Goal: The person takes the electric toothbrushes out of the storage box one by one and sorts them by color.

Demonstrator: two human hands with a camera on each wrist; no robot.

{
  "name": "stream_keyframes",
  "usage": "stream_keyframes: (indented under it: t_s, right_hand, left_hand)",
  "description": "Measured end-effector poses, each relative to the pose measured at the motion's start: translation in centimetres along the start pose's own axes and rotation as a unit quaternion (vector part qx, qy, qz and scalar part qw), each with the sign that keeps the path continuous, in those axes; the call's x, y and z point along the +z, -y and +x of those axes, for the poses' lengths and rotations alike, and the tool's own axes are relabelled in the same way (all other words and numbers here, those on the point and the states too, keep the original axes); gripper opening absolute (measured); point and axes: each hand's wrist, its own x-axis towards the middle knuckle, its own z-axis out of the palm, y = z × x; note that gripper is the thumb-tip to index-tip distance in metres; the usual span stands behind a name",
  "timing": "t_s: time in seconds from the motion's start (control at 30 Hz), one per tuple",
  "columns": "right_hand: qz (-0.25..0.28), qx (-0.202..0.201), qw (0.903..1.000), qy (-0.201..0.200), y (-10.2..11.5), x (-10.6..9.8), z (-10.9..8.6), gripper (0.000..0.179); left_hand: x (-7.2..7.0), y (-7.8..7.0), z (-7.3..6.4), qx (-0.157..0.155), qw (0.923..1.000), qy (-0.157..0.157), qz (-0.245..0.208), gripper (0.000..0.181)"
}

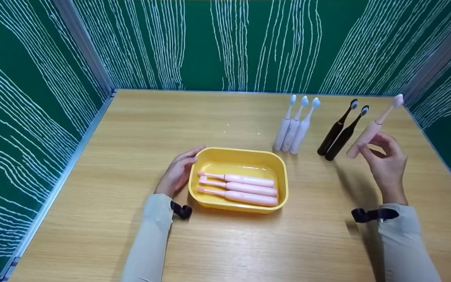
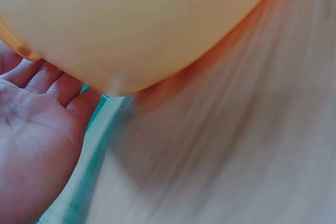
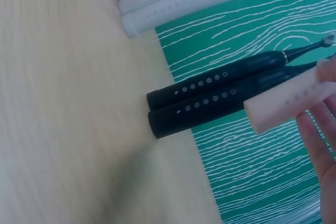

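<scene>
My left hand [image 1: 176, 172] rests against the left end of a yellow plastic bin [image 1: 242, 150], its fingers touching the outer wall near the rim. In the left wrist view the palm faces the camera, and the fingertips are partly hidden by the bin. Inside the bin, three pink electric toothbrushes [image 1: 251, 198] lie side by side with their heads to the left. My right hand [image 1: 388, 166] pinches another pale pink electric toothbrush [image 1: 363, 139] by its handle, brush head up and tilted to the right. It is just right of two black electric toothbrushes [image 3: 205, 98].
Three white electric toothbrushes [image 1: 299, 134] with bluish heads stand together behind the bin's right end. The wooden table [image 1: 151, 121] meets green panels with white lines [image 1: 198, 47] at the back and sides. Small white specks dot the tabletop behind the bin.
</scene>
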Motion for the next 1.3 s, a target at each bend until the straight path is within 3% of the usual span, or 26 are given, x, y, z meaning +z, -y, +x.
stream_keyframes:
  t_s: [0.33, 0.77, 0.93, 1.1, 1.3]
  right_hand:
    - [-0.009, 0.023, 0.999, -0.038, -0.6, -0.1, -0.2, 0.037]
    - [-0.05, 0.039, 0.9962, -0.06, -3.3, -0.7, 0.2, 0.038]
    - [-0.076, 0.074, 0.993, -0.052, -3.7, -0.9, 0.2, 0.04]
    - [-0.1, 0.073, 0.9914, -0.044, -4.2, -0.8, 0.1, 0.042]
    - [-0.12, 0.123, 0.985, -0.017, -4.3, -0.9, 0.1, 0.045]
  left_hand:
    - [-0.1, 0.0, 0.1, 0.008, 0.9998, 0.017, -0.003, 0.048]
    - [0.0, 0.0, 0.0, 0.008, 0.9999, 0.007, -0.007, 0.048]
    - [0.0, 0.1, 0.0, 0.006, 1.0, 0.004, -0.006, 0.048]
    - [-0.1, 0.1, 0.1, 0.004, 1.0, 0.006, -0.006, 0.048]
    - [-0.1, 0.0, 0.1, -0.006, 1.0, 0.002, 0.0, 0.049]
